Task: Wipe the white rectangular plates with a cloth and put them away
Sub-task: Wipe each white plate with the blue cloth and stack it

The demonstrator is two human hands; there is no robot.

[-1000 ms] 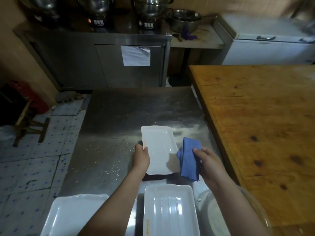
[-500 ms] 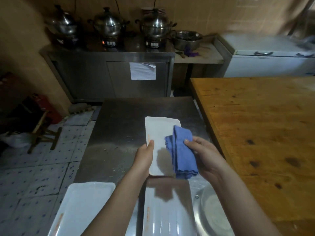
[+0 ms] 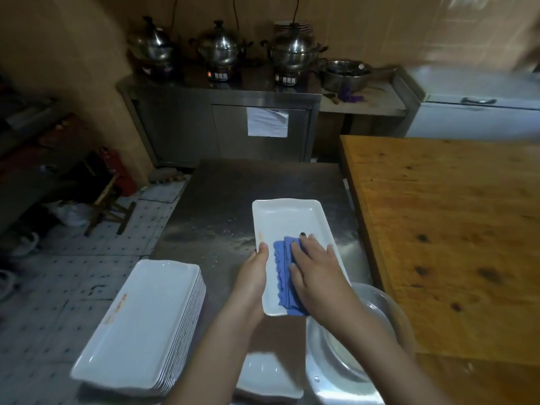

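A white rectangular plate (image 3: pixel 289 220) is held above the steel table (image 3: pixel 222 200). My left hand (image 3: pixel 255 273) grips its left edge, thumb on the rim. My right hand (image 3: pixel 318 267) lies flat with straight fingers, pressing a folded blue cloth (image 3: pixel 283 258) onto the near half of the plate. A tall stack of white rectangular plates (image 3: pixel 140 325) stands at the near left of the table. Another white plate (image 3: pixel 271 375) lies below my forearms, partly hidden by them.
A steel bowl (image 3: pixel 344 355) sits at the near right by the wooden table (image 3: pixel 453 229). At the back stands a steel counter (image 3: pixel 222 124) with three lidded pots (image 3: pixel 222 48). A wooden stool (image 3: pixel 108 203) stands on the tiled floor at left.
My right hand moved from beside the plate onto it, pressing the cloth flat on its surface. The view tilted up and the stack at the left came more into sight.
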